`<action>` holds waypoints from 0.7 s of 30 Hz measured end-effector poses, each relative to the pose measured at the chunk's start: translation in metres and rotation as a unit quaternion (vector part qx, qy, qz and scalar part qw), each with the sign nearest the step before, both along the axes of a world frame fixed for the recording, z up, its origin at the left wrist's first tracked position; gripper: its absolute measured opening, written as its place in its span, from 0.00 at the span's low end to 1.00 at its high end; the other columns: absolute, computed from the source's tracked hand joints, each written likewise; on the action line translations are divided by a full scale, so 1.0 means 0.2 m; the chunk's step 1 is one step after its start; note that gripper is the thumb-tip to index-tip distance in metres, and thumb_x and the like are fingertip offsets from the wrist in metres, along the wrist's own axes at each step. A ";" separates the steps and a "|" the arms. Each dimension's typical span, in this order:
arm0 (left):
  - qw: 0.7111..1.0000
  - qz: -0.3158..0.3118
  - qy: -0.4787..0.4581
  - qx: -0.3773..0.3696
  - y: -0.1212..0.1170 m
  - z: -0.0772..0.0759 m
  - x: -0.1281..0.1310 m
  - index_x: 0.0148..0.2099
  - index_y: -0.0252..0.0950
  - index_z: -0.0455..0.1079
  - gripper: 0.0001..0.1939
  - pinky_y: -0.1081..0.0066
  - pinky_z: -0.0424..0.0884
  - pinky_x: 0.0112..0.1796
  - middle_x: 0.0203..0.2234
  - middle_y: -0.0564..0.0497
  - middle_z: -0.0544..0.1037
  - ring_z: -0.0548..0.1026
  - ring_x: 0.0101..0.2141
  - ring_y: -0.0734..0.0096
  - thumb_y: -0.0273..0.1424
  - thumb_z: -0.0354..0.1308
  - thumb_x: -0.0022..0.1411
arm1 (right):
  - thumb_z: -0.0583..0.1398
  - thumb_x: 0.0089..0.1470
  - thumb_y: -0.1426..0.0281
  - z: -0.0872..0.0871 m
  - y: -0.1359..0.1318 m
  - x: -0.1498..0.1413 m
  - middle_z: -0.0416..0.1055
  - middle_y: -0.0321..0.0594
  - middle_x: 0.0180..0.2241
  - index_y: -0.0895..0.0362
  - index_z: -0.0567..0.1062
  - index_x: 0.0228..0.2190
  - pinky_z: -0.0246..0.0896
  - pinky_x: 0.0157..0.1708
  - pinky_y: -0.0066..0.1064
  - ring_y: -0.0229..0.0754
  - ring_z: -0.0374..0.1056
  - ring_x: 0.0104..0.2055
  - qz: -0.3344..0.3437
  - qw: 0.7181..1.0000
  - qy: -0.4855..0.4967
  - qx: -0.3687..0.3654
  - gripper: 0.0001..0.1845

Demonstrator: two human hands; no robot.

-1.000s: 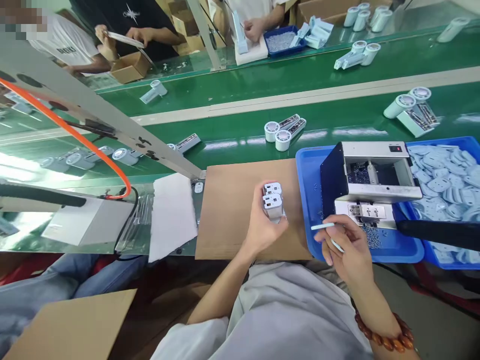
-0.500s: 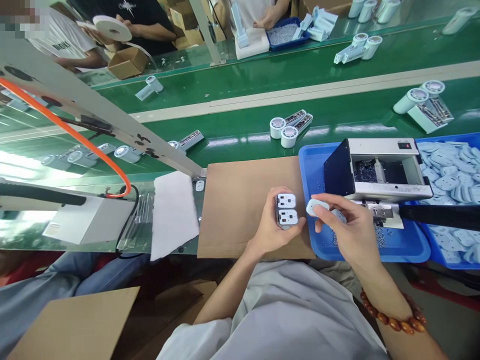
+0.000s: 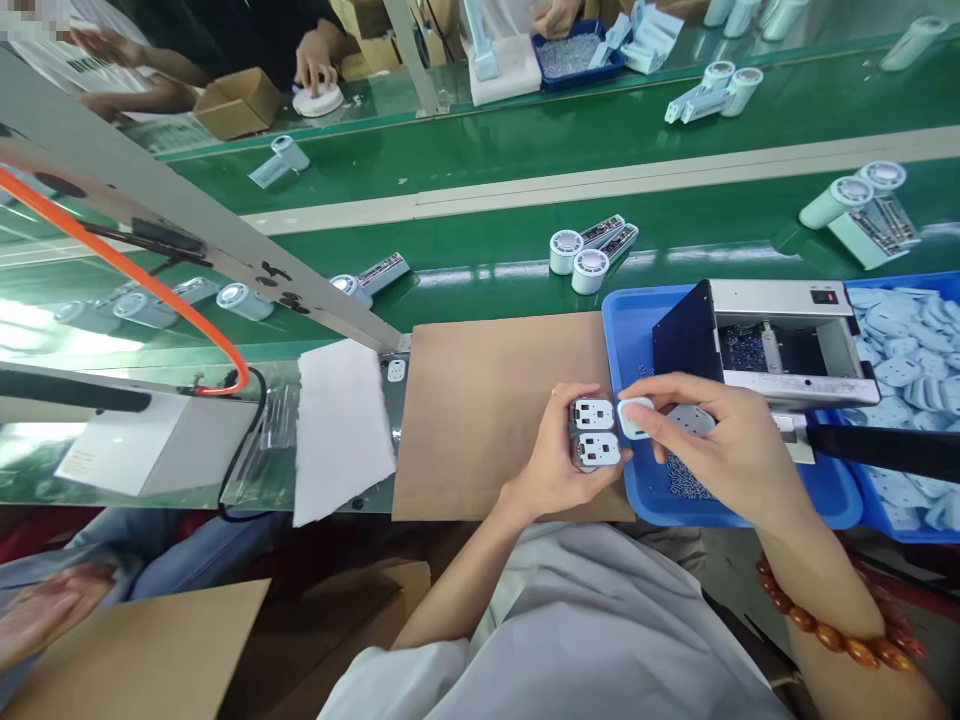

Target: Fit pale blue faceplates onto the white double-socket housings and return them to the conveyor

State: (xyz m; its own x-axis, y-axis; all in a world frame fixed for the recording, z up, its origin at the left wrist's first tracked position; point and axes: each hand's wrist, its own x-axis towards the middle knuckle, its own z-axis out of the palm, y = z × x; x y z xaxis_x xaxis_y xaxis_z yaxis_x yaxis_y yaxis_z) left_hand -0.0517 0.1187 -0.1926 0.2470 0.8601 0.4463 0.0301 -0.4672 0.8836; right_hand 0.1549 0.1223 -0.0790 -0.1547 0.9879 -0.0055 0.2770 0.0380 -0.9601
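My left hand point(image 3: 559, 462) is closed round two small grey-white device handles point(image 3: 594, 435) held side by side, end faces toward me, over the brown cardboard mat point(image 3: 480, 400). My right hand point(image 3: 724, 450) pinches two pale blue plastic caps point(image 3: 636, 416), one right beside the handles, the other further back under the fingers. This hand hovers over the left blue tray point(image 3: 630, 330), which holds small loose screws. A wooden bead bracelet point(image 3: 844, 628) is on my right wrist.
A grey screw-feeder machine point(image 3: 787, 335) sits in the left blue tray; a second blue tray point(image 3: 911, 355) holds several pale caps. Fan-like units point(image 3: 589, 255) lie on the green conveyor point(image 3: 525, 170). A white sheet point(image 3: 337, 420) lies left of the mat. Other people's hands point(image 3: 315, 60) work at the far side.
My right hand came away from the feeder and brought the pale caps left, up to the handles. My left hand shifted slightly right and nearer with the handles.
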 end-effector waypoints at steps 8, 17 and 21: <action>0.996 0.006 0.008 0.088 0.01 -0.03 0.03 0.82 0.47 0.47 0.50 0.51 0.80 0.58 0.61 0.42 0.77 0.81 0.56 0.56 0.41 0.78 0.75 | 0.74 0.74 0.59 0.00 -0.01 -0.09 0.79 0.35 0.36 0.53 0.89 0.51 0.66 0.26 0.21 0.33 0.73 0.28 -0.097 0.994 0.017 0.041 0.12; 0.990 0.003 0.014 0.138 0.03 -0.05 0.04 0.83 0.51 0.43 0.57 0.47 0.80 0.59 0.64 0.39 0.75 0.83 0.59 0.53 0.35 0.81 0.72 | 0.74 0.71 0.57 -0.02 0.00 -0.12 0.68 0.35 0.28 0.57 0.70 0.30 0.63 0.27 0.21 0.32 0.66 0.27 -0.047 0.999 0.015 0.017 0.26; 0.991 -0.008 0.030 0.129 0.01 -0.06 0.02 0.83 0.54 0.40 0.57 0.46 0.82 0.60 0.66 0.38 0.75 0.82 0.61 0.52 0.36 0.80 0.73 | 0.71 0.74 0.56 -0.02 -0.02 -0.13 0.68 0.32 0.27 0.56 0.76 0.40 0.58 0.25 0.23 0.34 0.64 0.26 -0.021 1.000 0.003 -0.012 0.18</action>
